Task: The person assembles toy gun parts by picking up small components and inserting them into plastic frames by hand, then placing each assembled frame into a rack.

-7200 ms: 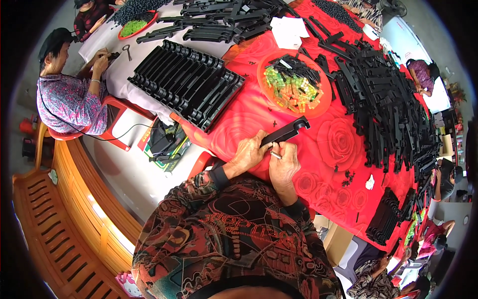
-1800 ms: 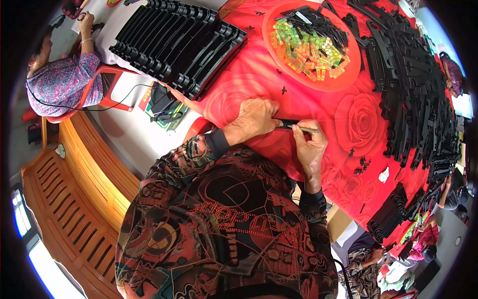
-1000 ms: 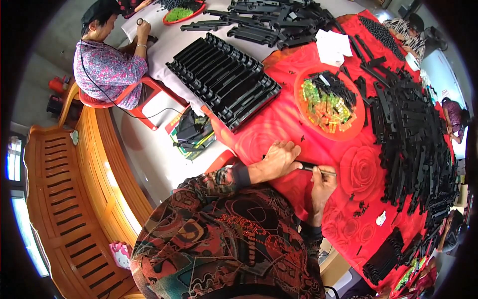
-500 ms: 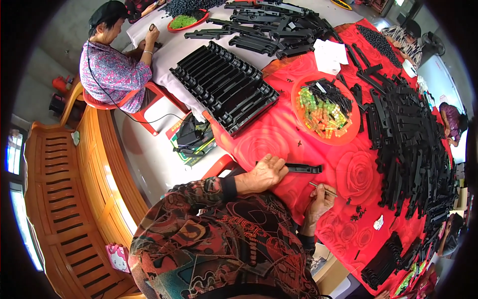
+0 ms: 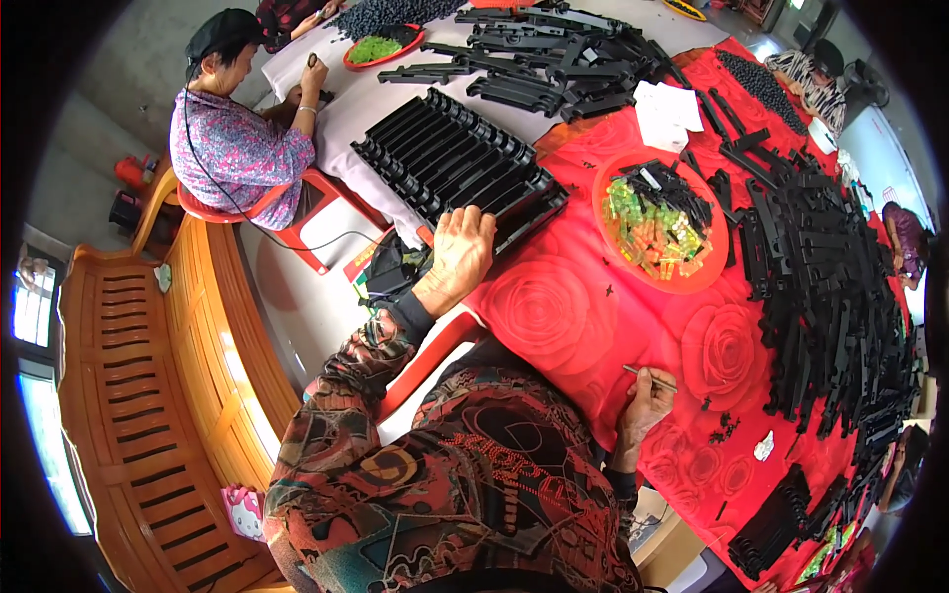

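My left hand [image 5: 460,255] lies with curled fingers over the near end of a row of long black plastic parts [image 5: 445,158] laid side by side. It grips the nearest long black part [image 5: 529,219]; much of that part is hidden beneath the hand. Held low over the red rose-patterned cloth [image 5: 554,306], my right hand [image 5: 647,400] pinches a slim metal tool [image 5: 633,370], its tip pointing left.
An orange-red plate [image 5: 719,259] holds small green and orange tubes and black pieces. Loose black parts heap up at right [image 5: 820,287] and far back [image 5: 563,59]. White paper [image 5: 667,109] lies behind the plate. A seated co-worker [image 5: 242,148] is at far left, beside a wooden bench [image 5: 129,395].
My left hand has carried a long black part from the cloth in front of me up and left to the row. My right hand keeps its tool in nearly the same place.
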The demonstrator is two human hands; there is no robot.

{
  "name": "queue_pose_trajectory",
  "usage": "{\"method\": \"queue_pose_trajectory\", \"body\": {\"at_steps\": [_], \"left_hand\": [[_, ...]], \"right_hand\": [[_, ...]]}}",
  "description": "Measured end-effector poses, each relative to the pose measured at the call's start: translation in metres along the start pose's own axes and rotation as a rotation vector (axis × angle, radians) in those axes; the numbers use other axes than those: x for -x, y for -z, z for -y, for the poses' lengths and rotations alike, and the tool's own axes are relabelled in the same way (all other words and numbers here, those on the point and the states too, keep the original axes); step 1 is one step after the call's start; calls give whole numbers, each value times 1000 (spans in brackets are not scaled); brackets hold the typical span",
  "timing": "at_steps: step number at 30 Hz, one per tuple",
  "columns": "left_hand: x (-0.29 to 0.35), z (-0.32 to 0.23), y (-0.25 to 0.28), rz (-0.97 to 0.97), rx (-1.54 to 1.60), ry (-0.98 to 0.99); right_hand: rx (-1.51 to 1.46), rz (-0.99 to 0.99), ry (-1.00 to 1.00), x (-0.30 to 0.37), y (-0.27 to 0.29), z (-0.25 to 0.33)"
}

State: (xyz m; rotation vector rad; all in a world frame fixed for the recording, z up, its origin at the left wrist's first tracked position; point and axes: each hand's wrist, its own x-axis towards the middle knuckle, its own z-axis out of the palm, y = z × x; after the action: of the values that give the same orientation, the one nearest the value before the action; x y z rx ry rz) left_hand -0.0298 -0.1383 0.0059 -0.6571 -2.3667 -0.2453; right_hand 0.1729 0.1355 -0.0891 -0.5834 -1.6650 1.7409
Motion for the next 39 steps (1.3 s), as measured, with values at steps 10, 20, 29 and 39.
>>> {"method": "queue_pose_trajectory", "body": {"at_steps": [10, 20, 29, 39], "left_hand": [[-12, 5, -22, 24, -108, 16], [-14, 6, -28, 5, -118, 6], [-14, 7, -28, 15, -116, 15], [-16, 4, -29, 18, -118, 40]], "right_hand": [[62, 4, 26, -1, -3, 2], [0, -2, -16, 0, -5, 2], [5, -7, -29, -1, -5, 1], [33, -2, -24, -1, -6, 4]]}}
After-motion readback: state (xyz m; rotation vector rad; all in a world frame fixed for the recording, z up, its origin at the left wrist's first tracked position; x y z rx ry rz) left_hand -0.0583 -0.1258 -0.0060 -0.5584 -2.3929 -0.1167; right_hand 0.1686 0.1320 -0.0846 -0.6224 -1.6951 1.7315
